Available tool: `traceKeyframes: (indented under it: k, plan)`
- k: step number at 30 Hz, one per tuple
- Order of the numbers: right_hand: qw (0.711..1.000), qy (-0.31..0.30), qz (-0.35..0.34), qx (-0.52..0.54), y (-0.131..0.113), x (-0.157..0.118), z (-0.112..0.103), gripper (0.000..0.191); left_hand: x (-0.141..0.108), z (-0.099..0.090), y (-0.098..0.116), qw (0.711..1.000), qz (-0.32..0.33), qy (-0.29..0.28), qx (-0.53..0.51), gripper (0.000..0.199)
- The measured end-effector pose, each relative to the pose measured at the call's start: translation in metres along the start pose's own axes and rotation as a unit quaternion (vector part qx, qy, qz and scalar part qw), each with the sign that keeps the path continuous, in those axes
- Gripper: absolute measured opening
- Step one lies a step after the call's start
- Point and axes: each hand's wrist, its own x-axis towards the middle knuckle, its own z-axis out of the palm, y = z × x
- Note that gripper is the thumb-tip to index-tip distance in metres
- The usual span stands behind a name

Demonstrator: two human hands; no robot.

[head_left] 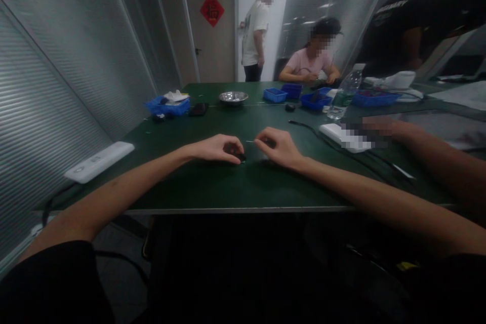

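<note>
Over the green table [182, 182], my left hand [216, 149] is closed, thumb and fingers pinching a small dark piece [242, 158] whose kind I cannot make out. Facing it, my right hand [281, 148] is curled with thumb and forefinger together. A thin, pale, sliver-like thing [249, 141] shows at those fingertips, pointing toward my left hand; it is too small to name. The two hands are a short gap apart, both low above the tabletop.
White power strips [100, 162] lie left and right [345, 137], with black cables. Farther back are a metal bowl [233, 97], blue bins [275, 94], a black phone-like object [199, 109] and a plastic bottle [345, 93]. Another person's arm [429, 136] reaches in at right; several people are around.
</note>
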Motion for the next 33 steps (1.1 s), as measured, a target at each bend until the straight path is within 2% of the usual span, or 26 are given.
traceKeyframes:
  k: [6, 11, 15, 18, 25, 27, 29, 33]
  plan:
    - [1.0, 0.001, -0.003, 0.002, -0.001, 0.0, 0.0, 0.022, -0.002, -0.002, 0.013, 0.999, 0.017, 0.033, 0.003, 0.034]
    - [1.0, 0.008, -0.005, 0.012, -0.002, 0.0, 0.0, 0.021, -0.002, 0.002, 0.018, 1.0, 0.019, -0.014, -0.002, 0.028]
    - [1.0, 0.014, -0.005, 0.011, -0.001, 0.0, 0.0, 0.021, -0.001, 0.012, 0.021, 1.0, 0.006, 0.008, 0.022, 0.027]
    - [1.0, 0.013, -0.009, 0.007, 0.0, 0.0, 0.0, 0.02, 0.0, 0.018, 0.024, 1.0, -0.022, 0.004, 0.022, 0.025]
    - [1.0, 0.015, -0.005, 0.007, -0.001, 0.0, 0.0, 0.022, 0.001, 0.02, 0.029, 0.999, -0.028, 0.005, 0.022, 0.024]
    - [1.0, 0.015, -0.005, 0.007, -0.002, 0.0, 0.0, 0.023, 0.002, 0.015, 0.022, 0.999, -0.028, 0.006, 0.024, 0.026]
    - [1.0, 0.01, -0.005, 0.005, -0.003, 0.0, -0.001, 0.022, 0.004, 0.003, 0.006, 0.999, -0.038, 0.013, 0.024, 0.029]
    - [1.0, 0.002, -0.001, 0.003, -0.003, 0.0, -0.002, 0.023, -0.009, -0.044, -0.054, 0.989, -0.117, 0.071, 0.048, 0.035]
